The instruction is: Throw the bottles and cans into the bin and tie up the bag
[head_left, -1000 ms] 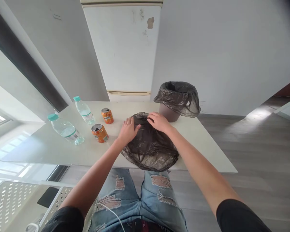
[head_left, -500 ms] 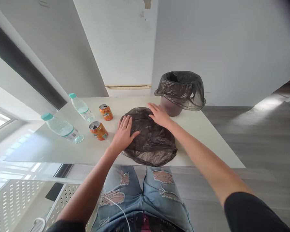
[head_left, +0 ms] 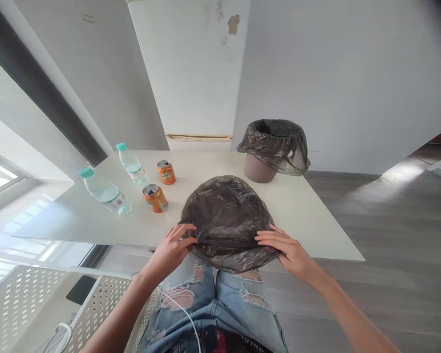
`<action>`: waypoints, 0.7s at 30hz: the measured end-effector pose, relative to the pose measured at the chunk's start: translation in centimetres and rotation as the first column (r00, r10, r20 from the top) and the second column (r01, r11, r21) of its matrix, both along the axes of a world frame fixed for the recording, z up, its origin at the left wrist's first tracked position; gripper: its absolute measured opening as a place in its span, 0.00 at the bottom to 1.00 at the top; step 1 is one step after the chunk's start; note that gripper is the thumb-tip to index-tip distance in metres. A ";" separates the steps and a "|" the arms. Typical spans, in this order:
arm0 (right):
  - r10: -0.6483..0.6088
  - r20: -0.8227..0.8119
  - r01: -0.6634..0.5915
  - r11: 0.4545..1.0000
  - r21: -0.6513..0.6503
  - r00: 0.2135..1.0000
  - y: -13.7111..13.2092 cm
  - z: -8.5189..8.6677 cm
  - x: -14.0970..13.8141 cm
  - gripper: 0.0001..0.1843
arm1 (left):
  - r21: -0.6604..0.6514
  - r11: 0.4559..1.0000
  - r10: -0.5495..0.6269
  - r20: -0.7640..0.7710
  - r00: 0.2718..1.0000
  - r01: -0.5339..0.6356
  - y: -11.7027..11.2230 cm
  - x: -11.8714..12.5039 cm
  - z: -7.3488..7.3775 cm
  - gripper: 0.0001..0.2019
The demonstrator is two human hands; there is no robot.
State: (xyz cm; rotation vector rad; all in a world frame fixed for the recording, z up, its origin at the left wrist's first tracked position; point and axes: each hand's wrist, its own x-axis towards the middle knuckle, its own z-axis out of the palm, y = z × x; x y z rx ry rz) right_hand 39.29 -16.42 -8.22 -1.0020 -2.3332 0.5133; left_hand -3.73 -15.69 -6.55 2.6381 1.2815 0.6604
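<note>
A thin black plastic bag [head_left: 226, 208] is spread in a rounded shape at the table's near edge, its front part hanging over. Whatever may lie under or inside it is hidden. At the bag's near left side, my left hand [head_left: 174, 245] pinches the film between thumb and fingers. My right hand [head_left: 288, 247] grips the near right side, fingers on top and thumb beneath. Beyond the bag stands a brownish bin [head_left: 257, 169], its rim covered by another black bag [head_left: 272, 142].
Two opened orange soda cans [head_left: 155, 198] stand left of the bag. Further left are two clear plastic bottles [head_left: 106, 193] with teal caps. A white table [head_left: 308, 225] carries everything. White perforated baskets [head_left: 25, 304] sit at lower left, and a white fridge [head_left: 191, 73] stands behind.
Both hands have moved from the bag's far and left parts toward me and closed on its near sides. The bag has spread wider and its front has come nearer to me.
</note>
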 end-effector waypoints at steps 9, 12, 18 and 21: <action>-0.581 -0.087 0.561 0.808 -0.182 0.809 9.7 5.8 -3.6 0.16 | -0.260 0.906 0.393 0.221 0.892 -0.335 8.4 2.7 3.8 0.13; -0.628 0.076 0.632 0.765 -0.127 0.775 14.2 6.1 -4.3 0.15 | -0.219 0.887 0.448 0.189 0.874 -0.408 13.4 3.4 4.4 0.10; -0.669 0.204 0.693 0.718 -0.071 0.715 19.3 4.2 -4.6 0.14 | -0.109 0.847 0.531 0.187 0.827 -0.520 17.9 5.5 5.4 0.19; -0.667 0.243 0.697 0.715 -0.056 0.704 19.9 3.3 -4.7 0.12 | 0.092 0.845 0.494 0.243 0.835 -0.527 16.3 7.5 6.1 0.24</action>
